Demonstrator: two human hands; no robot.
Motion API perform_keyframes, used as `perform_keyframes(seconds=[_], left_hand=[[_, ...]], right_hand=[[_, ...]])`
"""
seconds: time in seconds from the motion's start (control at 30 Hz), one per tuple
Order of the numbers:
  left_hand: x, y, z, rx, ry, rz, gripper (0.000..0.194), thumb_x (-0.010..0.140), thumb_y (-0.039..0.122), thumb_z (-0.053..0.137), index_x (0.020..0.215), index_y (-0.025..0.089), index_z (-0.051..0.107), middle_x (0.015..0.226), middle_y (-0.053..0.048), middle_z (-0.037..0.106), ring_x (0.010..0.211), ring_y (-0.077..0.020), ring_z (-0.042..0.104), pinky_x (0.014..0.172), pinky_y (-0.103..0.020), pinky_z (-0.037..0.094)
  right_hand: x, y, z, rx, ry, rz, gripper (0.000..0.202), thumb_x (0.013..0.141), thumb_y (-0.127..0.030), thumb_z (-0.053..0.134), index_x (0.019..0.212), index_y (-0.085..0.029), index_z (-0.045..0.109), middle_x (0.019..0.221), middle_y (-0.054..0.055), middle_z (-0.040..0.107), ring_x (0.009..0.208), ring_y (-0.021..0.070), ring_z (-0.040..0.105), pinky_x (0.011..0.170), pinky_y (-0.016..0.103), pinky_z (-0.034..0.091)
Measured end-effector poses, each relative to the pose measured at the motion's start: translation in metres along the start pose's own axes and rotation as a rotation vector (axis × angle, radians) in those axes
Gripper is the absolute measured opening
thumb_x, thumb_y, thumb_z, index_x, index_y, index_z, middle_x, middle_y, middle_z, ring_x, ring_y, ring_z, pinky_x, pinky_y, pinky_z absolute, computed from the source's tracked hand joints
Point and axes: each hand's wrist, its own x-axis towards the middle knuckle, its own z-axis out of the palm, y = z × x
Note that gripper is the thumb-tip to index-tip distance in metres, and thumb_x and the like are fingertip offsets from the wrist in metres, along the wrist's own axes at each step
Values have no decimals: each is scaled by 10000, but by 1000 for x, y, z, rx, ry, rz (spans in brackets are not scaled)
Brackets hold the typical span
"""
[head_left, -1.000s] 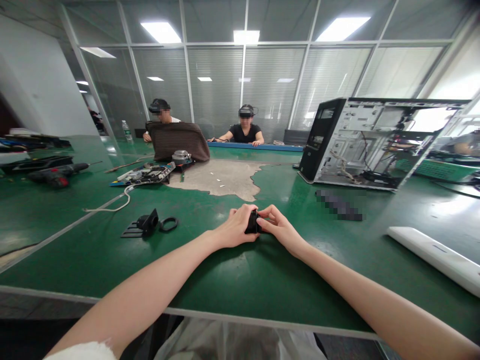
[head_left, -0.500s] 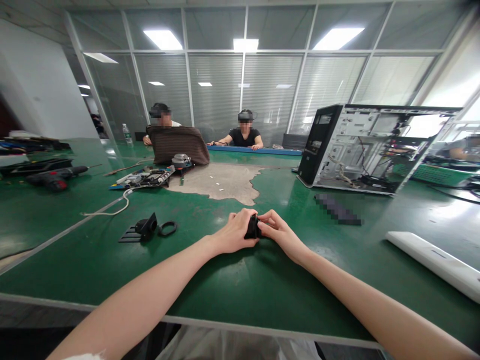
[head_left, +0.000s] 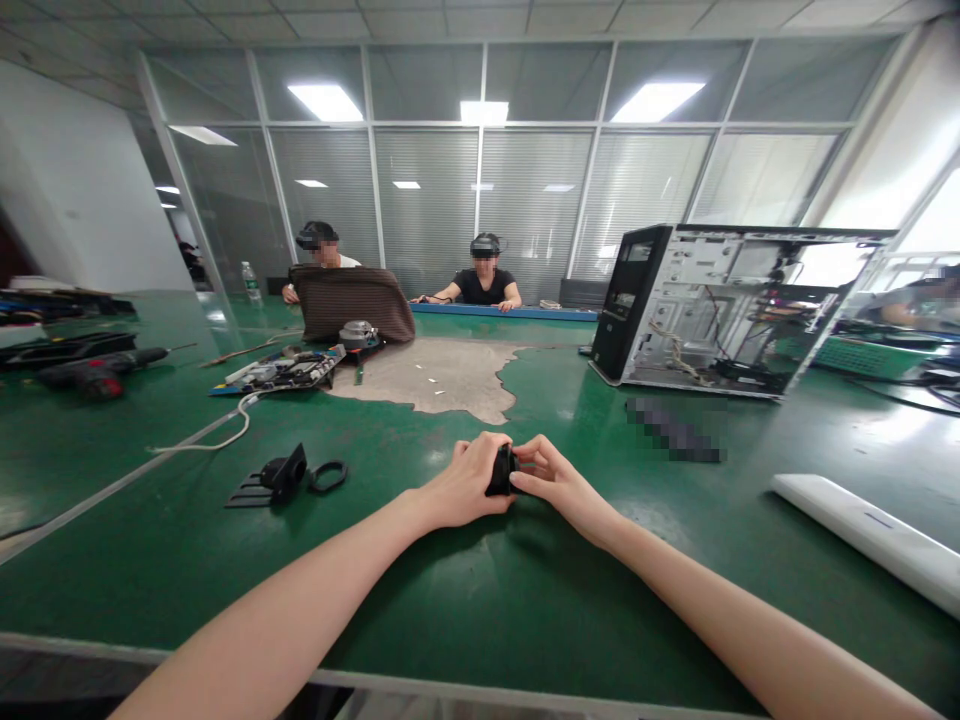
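Note:
A small black part sits between my two hands, just above the green table; its exact kind is hard to make out. My left hand is wrapped round its left side. From the right, the thumb and fingers of my right hand pinch its other end. To the left on the table lie a black bracket with a slotted flat base and a black ring, both apart from my hands.
An opened computer case stands at right, near a white bar-shaped device. At left are a circuit board, a cable and a power drill. Two people sit across the table, one behind a brown cloth-covered object.
The view has tilted up slightly, so the scene sits lower. Both hands stay on the black part; the fingers of my right hand have shifted a little on it.

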Motion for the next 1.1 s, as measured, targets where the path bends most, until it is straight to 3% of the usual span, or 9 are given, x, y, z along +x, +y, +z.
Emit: perform_keyframes(seconds=[0.23, 0.43, 0.6, 0.73, 0.97, 1.1], left_hand=[[1, 0, 0, -23, 4, -9, 574, 678, 306, 576, 1151, 222, 261, 1093, -80, 417, 1027, -238, 430, 837, -390, 302], [0, 0, 0, -25, 4, -12, 559, 684, 295, 571, 1144, 223, 262, 1093, -78, 415, 1025, -238, 427, 830, -385, 312], [-1, 0, -2, -21, 0, -14, 553, 681, 309, 573, 1133, 206, 271, 1075, -77, 415, 1004, -238, 430, 814, -378, 326], [0, -1, -1, -10, -4, -3, 564, 689, 318, 569, 1147, 199, 262, 1079, -84, 415, 1023, -236, 424, 829, -383, 315], [1, -1, 1, -9, 0, -2, 564, 688, 318, 571, 1146, 196, 265, 1095, -86, 408, 1023, -229, 429, 835, -382, 313], [1, 0, 0, -3, 0, -6, 579, 681, 325, 580, 1147, 197, 260, 1098, -84, 407, 1024, -225, 424, 842, -380, 312]], right_hand=[[6, 7, -3, -70, 70, 47, 279, 687, -373, 608, 879, -206, 493, 889, 12, 565, 808, 150, 556, 747, 309, 434], [1, 0, -2, -21, -18, 11, 270, 655, -301, 654, 830, -214, 468, 883, -12, 555, 821, 145, 558, 752, 297, 427], [2, 2, -1, -13, 38, 16, 209, 705, -338, 601, 791, -209, 462, 839, -15, 562, 740, 126, 553, 696, 280, 437], [6, 6, -2, -60, 71, 28, 246, 690, -334, 615, 853, -209, 481, 913, 7, 559, 794, 141, 554, 741, 302, 433], [2, 1, -3, -15, -12, 28, 319, 636, -318, 669, 831, -207, 442, 914, 2, 559, 831, 153, 570, 756, 310, 437], [2, 1, -2, -3, 28, 42, 274, 679, -377, 617, 791, -196, 445, 838, -10, 563, 765, 135, 570, 728, 305, 442]])
